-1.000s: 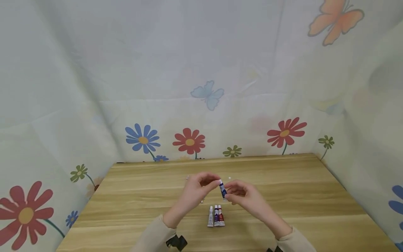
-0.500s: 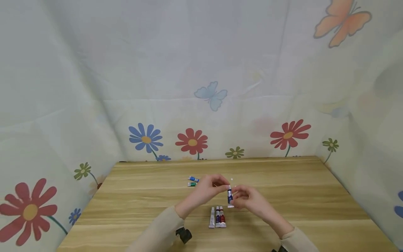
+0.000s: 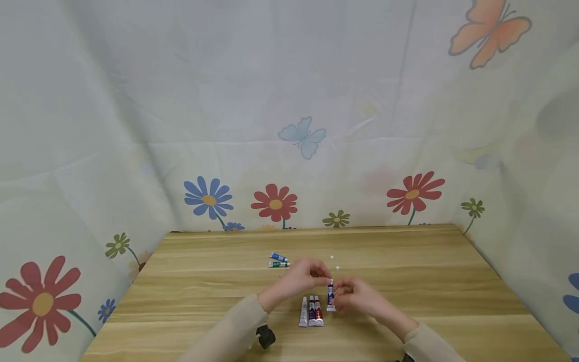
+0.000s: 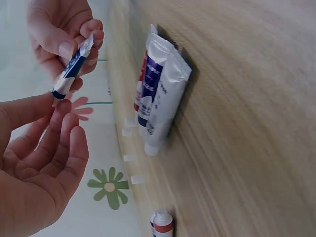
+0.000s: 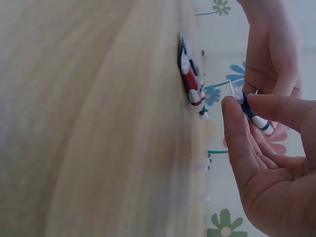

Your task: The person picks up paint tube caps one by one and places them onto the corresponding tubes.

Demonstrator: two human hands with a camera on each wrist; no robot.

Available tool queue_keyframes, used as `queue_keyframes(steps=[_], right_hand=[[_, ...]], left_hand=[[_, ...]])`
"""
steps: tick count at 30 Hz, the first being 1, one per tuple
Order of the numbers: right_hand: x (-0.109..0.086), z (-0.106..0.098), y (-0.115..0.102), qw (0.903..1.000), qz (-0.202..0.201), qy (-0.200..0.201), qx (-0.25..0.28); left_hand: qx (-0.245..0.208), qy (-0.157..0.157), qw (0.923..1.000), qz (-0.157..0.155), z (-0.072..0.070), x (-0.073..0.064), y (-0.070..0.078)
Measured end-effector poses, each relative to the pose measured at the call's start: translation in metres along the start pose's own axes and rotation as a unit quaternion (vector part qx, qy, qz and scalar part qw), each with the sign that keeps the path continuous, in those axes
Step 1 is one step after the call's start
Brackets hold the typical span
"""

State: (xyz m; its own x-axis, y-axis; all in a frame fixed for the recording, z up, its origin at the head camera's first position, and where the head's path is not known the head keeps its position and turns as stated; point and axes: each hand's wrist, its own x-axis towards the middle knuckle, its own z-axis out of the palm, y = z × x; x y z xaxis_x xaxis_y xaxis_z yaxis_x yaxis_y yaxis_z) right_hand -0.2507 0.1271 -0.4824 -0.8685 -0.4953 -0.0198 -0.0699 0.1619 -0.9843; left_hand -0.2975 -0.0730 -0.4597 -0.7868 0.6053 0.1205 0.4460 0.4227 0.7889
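Between both hands is a small dark-blue paint tube, held cap end up and crimped end down. My right hand pinches its lower part between thumb and index finger, as the right wrist view also shows. The fingertips of my left hand pinch the top end, where the cap is mostly covered. Just left of the held tube, a white tube, a purple tube and a red tube lie side by side. In the left wrist view their crimped ends point up.
Farther back on the wooden table lie a blue tube and a green tube. Beyond the hands are small white pieces, which look like caps. A flower-printed cloth encloses the table's back and sides.
Both hands have brought the dark-blue tube lower and nearer, slightly to the right, beside the row of tubes. The blue and green tubes behind the left hand have come into sight.
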Motion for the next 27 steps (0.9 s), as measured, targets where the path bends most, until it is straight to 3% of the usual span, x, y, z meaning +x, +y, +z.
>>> queue_keyframes(steps=[13,23,27], right_hand=[[0.001,0.002,0.011,0.9990,0.025,-0.038,-0.003],[0.002,0.006,0.018,0.9983,0.033,-0.047,0.009],[0.003,0.006,0.018,0.9985,0.033,-0.044,0.006]], left_hand=[[0.023,-0.043,0.9988,-0.002,0.009,0.001,-0.013],[0.055,-0.051,0.9969,-0.021,0.013,-0.001,-0.014],[0.063,-0.051,0.9966,-0.015,0.014,-0.001,-0.016]])
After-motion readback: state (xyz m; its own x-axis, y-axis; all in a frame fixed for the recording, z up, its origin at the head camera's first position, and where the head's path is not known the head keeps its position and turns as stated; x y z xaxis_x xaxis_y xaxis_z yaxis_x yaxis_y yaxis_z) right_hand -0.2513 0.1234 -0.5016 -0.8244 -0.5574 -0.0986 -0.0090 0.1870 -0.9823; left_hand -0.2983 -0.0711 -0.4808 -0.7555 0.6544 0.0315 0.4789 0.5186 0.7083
